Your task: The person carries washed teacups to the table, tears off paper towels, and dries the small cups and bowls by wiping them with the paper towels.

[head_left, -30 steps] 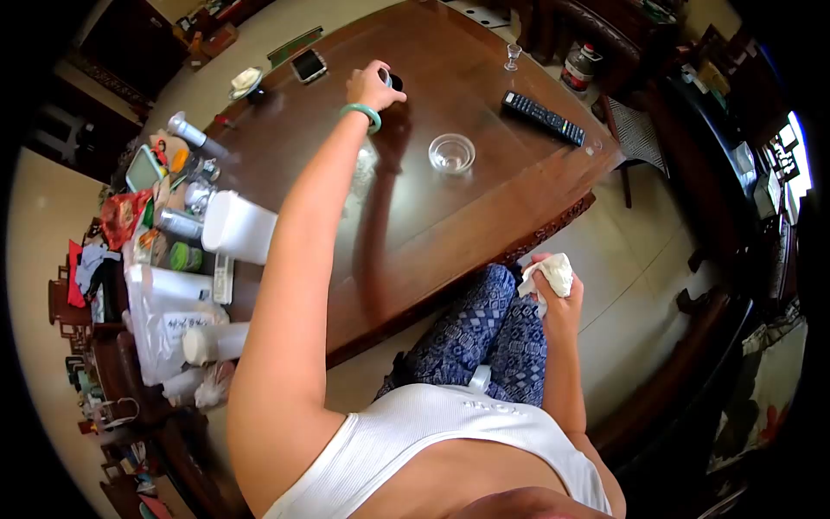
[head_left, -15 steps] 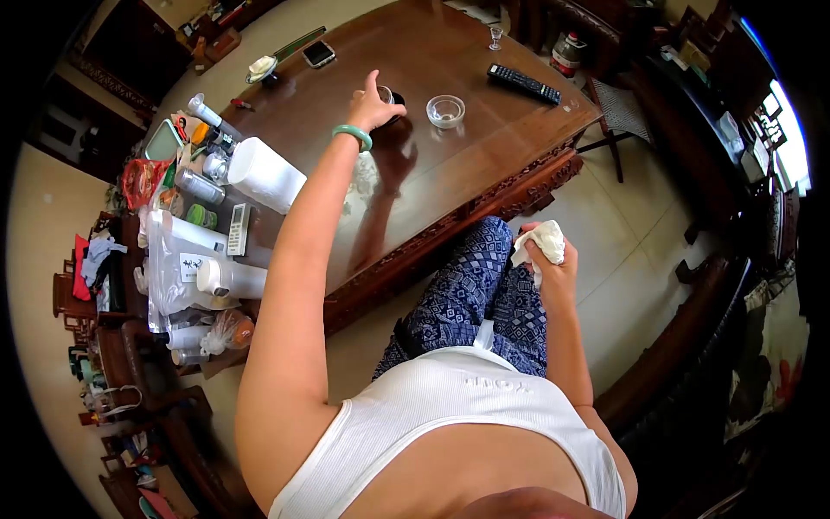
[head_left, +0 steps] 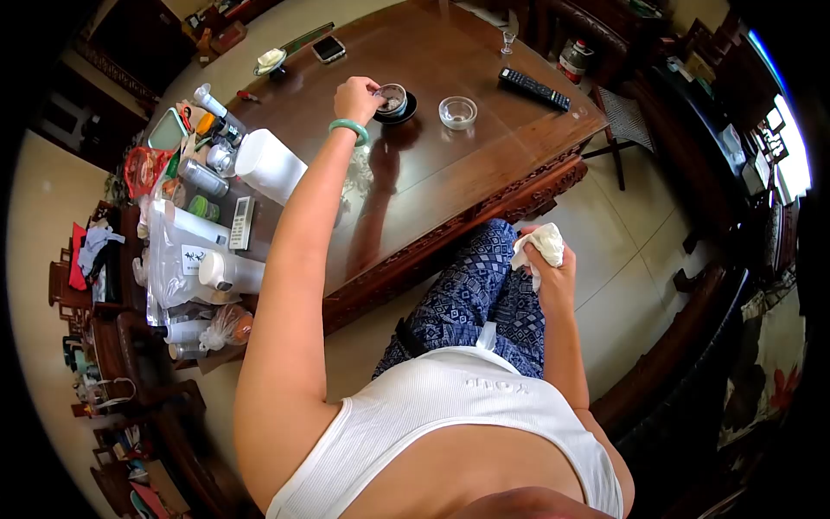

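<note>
With the cup's greyish contents not yet out, the left hand [head_left: 355,99] has its grip closed on the rim of the small cup [head_left: 393,100], at the dark saucer [head_left: 411,109] on the worktop [head_left: 441,182], while the right hand [head_left: 560,270] clutches a crumpled tissue [head_left: 545,245].

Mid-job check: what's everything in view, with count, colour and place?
Table: 1, brown, centre
Cup: 1, greyish, on saucer
Saucer: 1, black, on table
Glass bowl: 1, clear, right of saucer
Black remote: 1, table's right side
White remote: 1, table's left side
Phone: 1, dark-faced, far left
Stem glass: 1, clear, far right
Tub: 1, white, table's left side
Chair: 1, dark frame, beyond right corner
Other clutter: too crowded to count, mixed colours, mostly left
Tissue: 1, white, right hand
Bracelet: 1, green, left wrist
Left hand: 1, bare, at cup rim
Right hand: 1, bare, near lap
</note>
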`<state>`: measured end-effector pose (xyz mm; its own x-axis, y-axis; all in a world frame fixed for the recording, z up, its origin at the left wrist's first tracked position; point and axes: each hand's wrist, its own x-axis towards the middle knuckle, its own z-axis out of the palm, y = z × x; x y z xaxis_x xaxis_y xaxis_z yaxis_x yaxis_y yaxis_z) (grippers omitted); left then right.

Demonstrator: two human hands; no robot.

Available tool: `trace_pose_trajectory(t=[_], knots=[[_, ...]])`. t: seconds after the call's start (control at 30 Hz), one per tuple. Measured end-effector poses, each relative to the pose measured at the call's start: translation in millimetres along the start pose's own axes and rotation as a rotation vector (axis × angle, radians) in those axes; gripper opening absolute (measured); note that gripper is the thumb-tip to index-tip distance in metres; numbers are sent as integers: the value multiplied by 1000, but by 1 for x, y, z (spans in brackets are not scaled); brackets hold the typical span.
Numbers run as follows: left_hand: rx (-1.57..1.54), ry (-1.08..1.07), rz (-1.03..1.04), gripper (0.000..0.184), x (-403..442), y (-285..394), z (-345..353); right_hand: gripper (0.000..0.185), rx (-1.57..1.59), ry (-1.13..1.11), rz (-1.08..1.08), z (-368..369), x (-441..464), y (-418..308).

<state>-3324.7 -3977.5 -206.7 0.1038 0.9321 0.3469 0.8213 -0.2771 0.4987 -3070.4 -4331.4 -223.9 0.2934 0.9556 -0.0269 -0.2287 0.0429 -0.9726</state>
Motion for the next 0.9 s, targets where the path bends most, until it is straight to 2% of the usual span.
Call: trace_pose_trajectory(t=[0.07,0.2,0.3,0.43,0.5,0.53,0.57,0.63,0.7,0.73,0.83,0.87,0.9], knots=[[38,90,22,20,3,-4,5,16,-2,-3,5,2,1,-1],[89,75,-4,13,-2,14,-10,16,-5,-10,16,4,4,-3],[189,139,11,10,-4,18,-13,16,-22,-2,32,6,8,-1],[71,185,60,9,-7,21,-19,22,-2,-71,47,13,21,-2],[13,219,101,9,-10,21,-22,32,69,-170,26,20,33,-2],[-50,283,120,9,-12,22,-24,43,102,-177,51,27,39,-5],[-111,348,139,9,-15,23,-26,44,218,-178,27,33,50,0],[-141,345,110,12,-28,28,-34,42,314,-220,36,52,72,-9],[-124,394,66,16,-40,29,-36,39,213,-266,54,64,95,-11],[-131,410,116,16,-46,27,-36,36,111,-312,66,70,105,-11],[-292,325,7,15,-61,30,-41,28,12,-302,78,99,127,7],[-398,228,-86,13,-69,39,-49,29,49,-325,120,108,131,10],[-395,224,-88,13,-75,42,-48,30,125,-319,156,117,139,26]])
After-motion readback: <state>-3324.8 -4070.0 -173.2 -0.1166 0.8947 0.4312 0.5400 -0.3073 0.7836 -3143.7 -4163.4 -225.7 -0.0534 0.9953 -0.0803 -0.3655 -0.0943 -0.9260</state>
